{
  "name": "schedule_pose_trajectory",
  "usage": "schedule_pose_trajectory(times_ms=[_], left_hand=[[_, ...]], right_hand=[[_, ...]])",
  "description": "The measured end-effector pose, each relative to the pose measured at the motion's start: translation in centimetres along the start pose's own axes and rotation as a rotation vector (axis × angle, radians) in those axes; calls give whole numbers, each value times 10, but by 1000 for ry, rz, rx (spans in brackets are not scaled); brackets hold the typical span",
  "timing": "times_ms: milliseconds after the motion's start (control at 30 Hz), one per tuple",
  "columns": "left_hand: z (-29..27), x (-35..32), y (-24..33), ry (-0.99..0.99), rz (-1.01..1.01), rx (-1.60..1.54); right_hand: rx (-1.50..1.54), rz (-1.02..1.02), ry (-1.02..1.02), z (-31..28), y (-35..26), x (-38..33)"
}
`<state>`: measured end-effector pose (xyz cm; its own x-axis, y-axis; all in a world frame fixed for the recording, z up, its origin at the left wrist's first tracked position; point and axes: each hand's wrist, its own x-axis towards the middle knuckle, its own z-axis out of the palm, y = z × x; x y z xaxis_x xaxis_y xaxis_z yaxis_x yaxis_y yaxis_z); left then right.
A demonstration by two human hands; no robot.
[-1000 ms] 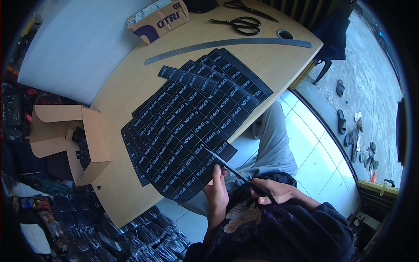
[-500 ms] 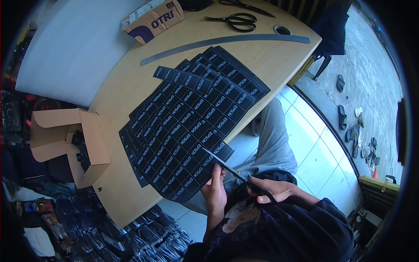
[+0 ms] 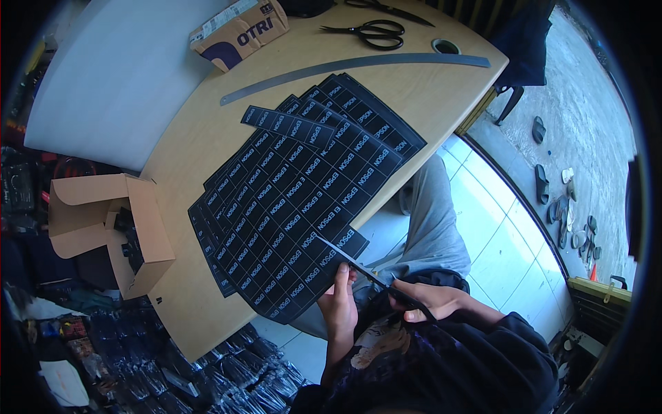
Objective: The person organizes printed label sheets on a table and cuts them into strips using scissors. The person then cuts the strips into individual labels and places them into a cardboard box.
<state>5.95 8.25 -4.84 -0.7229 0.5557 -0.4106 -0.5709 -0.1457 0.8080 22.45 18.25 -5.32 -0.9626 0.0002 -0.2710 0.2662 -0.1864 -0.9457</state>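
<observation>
My left hand (image 3: 338,300) grips the near edge of a large black sheet (image 3: 276,228), its thumb on top. Rows of pale printed labels and thin grid lines cover the sheet. In my right hand (image 3: 431,301) is a pair of scissors (image 3: 369,273) with black handles, fingers wrapped round them. The blades reach into the sheet's near right part, just beyond my left thumb, along a row. More black sheets lie stacked beneath, and a loose black strip (image 3: 286,125) rests across the top.
A long metal ruler (image 3: 358,67) lies beyond the sheets, near black-handled scissors (image 3: 379,33) and a tape roll (image 3: 446,47). A wrapped parcel (image 3: 241,34) stands on the far side of the table (image 3: 189,145). At left sits an open cardboard box (image 3: 148,228); plastic-wrapped packets (image 3: 234,372) fill the floor below.
The scissor blades have advanced slightly to the left along the sheet, and the near part of the top sheet has shifted a little. Both hands stay in nearly the same place.
</observation>
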Motion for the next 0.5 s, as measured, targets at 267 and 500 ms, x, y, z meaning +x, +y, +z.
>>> schedule_pose_trajectory(times_ms=[267,500], left_hand=[[-3,1,-3,-7,26,75],[5,-1,4,17,22,35]], right_hand=[[-21,-10,-3,-2,0,0],[-20,-28,0,-1,0,-1]])
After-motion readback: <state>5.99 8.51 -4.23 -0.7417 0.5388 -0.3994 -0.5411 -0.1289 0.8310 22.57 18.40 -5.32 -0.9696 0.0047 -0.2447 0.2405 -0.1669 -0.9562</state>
